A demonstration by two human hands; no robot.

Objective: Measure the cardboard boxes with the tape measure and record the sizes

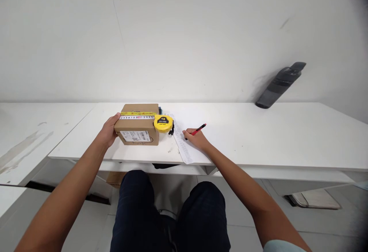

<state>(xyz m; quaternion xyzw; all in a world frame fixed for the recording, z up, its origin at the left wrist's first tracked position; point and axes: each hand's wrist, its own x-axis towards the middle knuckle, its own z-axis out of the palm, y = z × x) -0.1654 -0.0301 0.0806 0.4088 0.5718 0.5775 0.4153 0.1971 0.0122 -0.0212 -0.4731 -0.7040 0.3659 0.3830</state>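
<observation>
A small cardboard box (138,128) with a white label sits on the white table (258,137). A yellow tape measure (163,123) rests at the box's right top corner, its tape (137,116) stretched across the box top. My left hand (109,130) grips the box's left end, with the thumb pressing the tape's end. My right hand (196,138) holds a red pen (197,130), tip down on a sheet of paper (183,144) with rows of writing.
A dark handheld device (279,84) leans against the wall at the table's back right. Another white table (25,137) stands to the left. My knees are under the table's front edge. A flat grey thing (313,199) lies on the floor at right.
</observation>
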